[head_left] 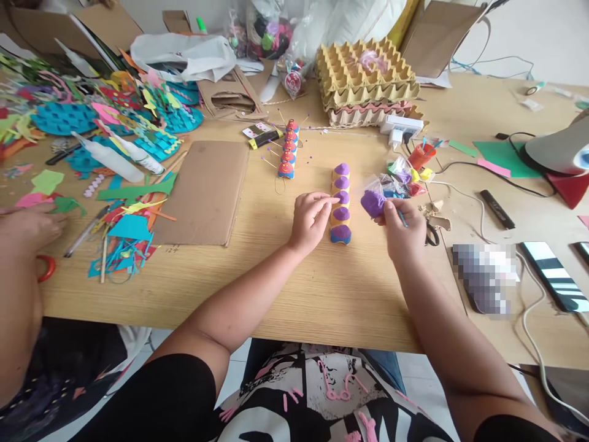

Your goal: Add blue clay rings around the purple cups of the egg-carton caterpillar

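Observation:
A strip of egg carton with several purple-topped bumps, yellow between them and blue at its near end, lies on the table. My left hand is at its left side, its extended index finger touching a purple bump near the middle. The fingers of that hand are pressed together; anything tiny between them cannot be made out. To the right of the strip, my right hand grips a purple lump in clear plastic, and a thin blue stick pokes out by the fingers. A decorated red and blue strip stands farther back.
Stacked egg trays are at the back. Brown cardboard, paper scraps and glue bottles lie left, beside another person's hand. Right are a red cup, small coloured packets, a black marker, cables and phones.

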Tool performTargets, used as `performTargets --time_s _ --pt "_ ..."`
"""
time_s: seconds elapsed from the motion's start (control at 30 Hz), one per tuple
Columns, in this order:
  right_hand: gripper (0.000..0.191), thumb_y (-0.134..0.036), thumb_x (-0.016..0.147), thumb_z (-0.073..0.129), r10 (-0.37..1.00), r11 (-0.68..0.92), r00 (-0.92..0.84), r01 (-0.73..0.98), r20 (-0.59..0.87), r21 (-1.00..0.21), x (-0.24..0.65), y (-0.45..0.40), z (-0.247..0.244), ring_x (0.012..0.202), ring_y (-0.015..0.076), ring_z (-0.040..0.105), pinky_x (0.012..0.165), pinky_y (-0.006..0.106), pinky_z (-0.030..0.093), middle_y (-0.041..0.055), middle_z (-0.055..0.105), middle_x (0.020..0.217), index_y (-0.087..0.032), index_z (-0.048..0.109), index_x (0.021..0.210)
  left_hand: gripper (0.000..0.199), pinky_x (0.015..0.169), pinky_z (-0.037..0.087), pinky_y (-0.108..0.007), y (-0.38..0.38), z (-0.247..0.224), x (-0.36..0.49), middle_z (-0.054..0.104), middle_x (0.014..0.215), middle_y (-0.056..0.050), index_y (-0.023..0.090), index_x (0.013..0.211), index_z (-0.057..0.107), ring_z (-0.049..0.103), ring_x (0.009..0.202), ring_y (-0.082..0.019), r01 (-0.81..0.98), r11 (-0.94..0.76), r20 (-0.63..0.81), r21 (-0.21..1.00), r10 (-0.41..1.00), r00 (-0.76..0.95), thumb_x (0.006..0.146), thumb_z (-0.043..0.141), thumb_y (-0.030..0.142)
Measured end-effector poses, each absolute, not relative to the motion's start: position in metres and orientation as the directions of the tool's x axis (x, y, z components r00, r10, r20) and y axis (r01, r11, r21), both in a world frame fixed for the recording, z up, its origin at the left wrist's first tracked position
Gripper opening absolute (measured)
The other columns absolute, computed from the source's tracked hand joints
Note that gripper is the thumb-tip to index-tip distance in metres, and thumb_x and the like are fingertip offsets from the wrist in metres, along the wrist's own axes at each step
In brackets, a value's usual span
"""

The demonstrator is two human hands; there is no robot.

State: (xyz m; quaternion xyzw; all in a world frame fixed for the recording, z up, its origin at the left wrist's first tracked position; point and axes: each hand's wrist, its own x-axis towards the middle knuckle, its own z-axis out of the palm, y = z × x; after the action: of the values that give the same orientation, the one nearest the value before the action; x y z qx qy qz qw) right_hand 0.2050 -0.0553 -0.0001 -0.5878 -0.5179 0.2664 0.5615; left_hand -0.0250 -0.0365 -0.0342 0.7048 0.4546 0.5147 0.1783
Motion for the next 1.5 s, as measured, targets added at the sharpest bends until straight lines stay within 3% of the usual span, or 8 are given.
performTargets --time_s 0.2,0.37,0.53,0.67,0.8,1.0,1.23,1.5 --pt "0.047 -0.073 0.094 0.072 0.894 0.155 0.381 0.236 0.238 -0.959 0.196 -0.055 -0.02 0.061 0.0177 0.063 0.062 0.034 0.057 -0.0021 0.063 0.067 -0.026 0.067 0.09 0.042 0.116 0.049 -0.046 -0.037 -0.036 -0.026 0.082 0.118 -0.009 0.028 0.117 0.084 0.07 0.122 -0.026 0.458 -0.532 0.587 0.712 0.809 0.026 0.117 0.048 0.05" --pt "0.039 -0.065 0.095 0.071 0.755 0.162 0.533 0.412 0.381 -0.897 0.241 -0.039 0.002 0.072 0.0236 0.07 0.072 0.042 0.061 0.0021 0.066 0.078 -0.026 0.069 0.097 0.037 0.114 0.049 -0.046 -0.035 -0.038 -0.026 0.082 0.115 -0.008 0.028 0.114 0.083 0.07 0.119 -0.026 0.475 -0.527 0.59 0.705 0.807 0.02 0.116 0.052 0.048" --pt "0.021 -0.033 0.099 0.066 0.825 -0.075 0.351 0.845 0.442 -0.53 0.292 -0.007 0.029 0.083 0.0276 0.069 0.09 0.05 0.056 0.0115 0.078 0.094 -0.021 0.08 0.11 0.031 0.114 0.049 -0.046 -0.034 -0.038 -0.024 0.082 0.116 -0.007 0.028 0.113 0.081 0.07 0.119 -0.026 0.499 -0.528 0.588 0.687 0.808 0.046 0.115 0.055 0.044" --pt "0.041 -0.035 0.093 0.075 0.931 -0.084 0.212 0.917 0.298 -0.391 0.289 0.007 0.021 0.099 0.0333 0.073 0.096 0.052 0.058 0.0166 0.082 0.121 -0.021 0.077 0.131 0.025 0.113 0.049 -0.044 -0.034 -0.039 -0.025 0.081 0.116 -0.006 0.028 0.113 0.08 0.07 0.118 -0.025 0.495 -0.545 0.603 0.676 0.796 0.052 0.114 0.059 0.04" --pt "0.042 -0.04 0.093 0.075 0.963 0.005 0.045 0.983 0.266 -0.185 0.269 0.004 0.008 0.125 0.042 0.068 0.104 0.054 0.056 0.0203 0.08 0.134 -0.02 0.076 0.13 0.022 0.113 0.049 -0.043 -0.034 -0.04 -0.025 0.081 0.115 -0.005 0.027 0.114 0.079 0.071 0.117 -0.024 0.482 -0.577 0.64 0.659 0.768 0.044 0.114 0.06 0.038" --pt "0.038 -0.039 0.097 0.067 0.988 -0.059 0.064 0.997 0.14 -0.04 0.255 0.008 0.013 0.119 0.0412 0.069 0.097 0.051 0.054 0.0215 0.08 0.129 -0.018 0.074 0.129 0.024 0.112 0.049 -0.043 -0.034 -0.039 -0.023 0.082 0.115 -0.006 0.027 0.113 0.08 0.071 0.117 -0.024 0.491 -0.565 0.633 0.663 0.774 0.036 0.114 0.06 0.04" --pt "0.036 -0.03 0.095 0.064 0.986 -0.087 0.091 0.996 0.138 -0.038 0.247 0.011 0.016 0.118 0.041 0.071 0.095 0.049 0.054 0.0233 0.079 0.13 -0.015 0.074 0.127 0.025 0.112 0.049 -0.044 -0.033 -0.04 -0.023 0.082 0.114 -0.006 0.027 0.112 0.081 0.071 0.117 -0.024 0.474 -0.563 0.625 0.677 0.78 0.036 0.113 0.06 0.041" --pt "0.03 -0.036 0.091 0.073 0.922 0.148 -0.018 0.939 0.386 -0.31 0.242 -0.03 0.019 0.1 0.0335 0.074 0.093 0.048 0.059 0.0132 0.083 0.112 -0.023 0.074 0.118 0.04 0.118 0.047 -0.046 -0.036 -0.035 -0.024 0.079 0.121 -0.01 0.026 0.122 0.081 0.068 0.124 -0.026 0.445 -0.604 0.632 0.661 0.768 0.104 0.113 0.057 0.056"
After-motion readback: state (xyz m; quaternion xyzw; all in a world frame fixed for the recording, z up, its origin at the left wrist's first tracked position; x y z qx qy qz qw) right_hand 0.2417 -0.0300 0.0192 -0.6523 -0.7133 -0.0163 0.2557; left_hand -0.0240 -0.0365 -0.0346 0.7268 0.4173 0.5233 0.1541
